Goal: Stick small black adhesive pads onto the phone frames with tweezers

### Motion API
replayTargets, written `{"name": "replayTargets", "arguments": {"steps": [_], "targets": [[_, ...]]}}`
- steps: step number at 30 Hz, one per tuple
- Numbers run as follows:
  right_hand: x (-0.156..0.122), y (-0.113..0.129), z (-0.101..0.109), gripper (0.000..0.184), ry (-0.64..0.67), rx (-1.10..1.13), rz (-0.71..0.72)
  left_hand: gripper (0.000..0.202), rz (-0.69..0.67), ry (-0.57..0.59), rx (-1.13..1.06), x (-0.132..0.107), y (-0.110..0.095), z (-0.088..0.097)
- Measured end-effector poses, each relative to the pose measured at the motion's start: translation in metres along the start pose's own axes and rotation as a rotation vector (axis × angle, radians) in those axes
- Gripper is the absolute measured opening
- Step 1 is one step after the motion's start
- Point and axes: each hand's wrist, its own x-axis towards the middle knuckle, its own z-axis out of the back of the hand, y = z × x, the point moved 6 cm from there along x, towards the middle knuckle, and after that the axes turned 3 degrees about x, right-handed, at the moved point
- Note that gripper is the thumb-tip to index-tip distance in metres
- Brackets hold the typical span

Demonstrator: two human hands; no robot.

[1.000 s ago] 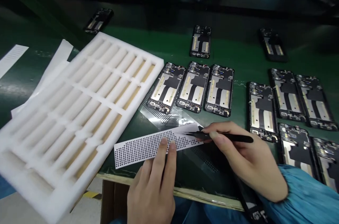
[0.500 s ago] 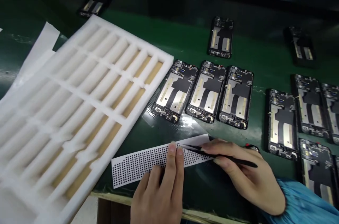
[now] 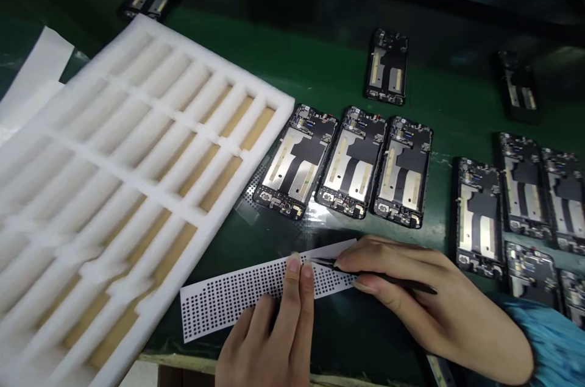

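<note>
A white strip of small black round stickers [image 3: 237, 289] lies slantwise on the green mat. My left hand [image 3: 274, 332] rests on it, two fingers stretched out and pressing it down, the other visible fingers bent. In my right hand [image 3: 420, 295] is a pair of black tweezers [image 3: 397, 281], pinched between thumb and fingers. The tweezers' tips touch or hover just over the strip's upper edge, close to my left fingertips; whether a sticker is between them I cannot make out.
A white foam tray [image 3: 183, 207] with long slots fills the left side. Behind the strip stand three opened phones, one being the middle phone [image 3: 351, 161]. Several more opened phones, such as this phone [image 3: 479, 216], lie to the right and back. White paper [image 3: 36, 70] lies far left.
The whole view has shifted a little, so the tray, strip and hands appear farther left. My left fingers stay on the strip and the tweezers remain at its upper edge.
</note>
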Motion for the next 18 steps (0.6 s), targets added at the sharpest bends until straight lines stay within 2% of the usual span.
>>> {"name": "replayTargets", "arguments": {"steps": [2, 7, 11, 15, 18], "targets": [[0.005, 0.003, 0.0, 0.022, 0.017, 0.016, 0.004, 0.063, -0.001, 0.002, -0.007, 0.0, 0.001, 0.0], [0.006, -0.003, -0.002, 0.024, -0.036, 0.084, -0.025, 0.061, -0.004, -0.013, -0.027, -0.001, 0.001, -0.002], [-0.002, -0.008, -0.012, 0.041, -0.056, 0.152, -0.009, 0.057, 0.005, -0.064, -0.02, -0.003, 0.004, -0.003], [-0.007, -0.009, -0.02, 0.051, -0.132, 0.198, 0.035, 0.056, -0.002, -0.093, -0.011, -0.005, 0.008, -0.006], [-0.009, -0.011, -0.024, 0.052, -0.202, 0.271, 0.06, 0.06, -0.014, -0.126, -0.004, -0.007, 0.011, -0.007]]}}
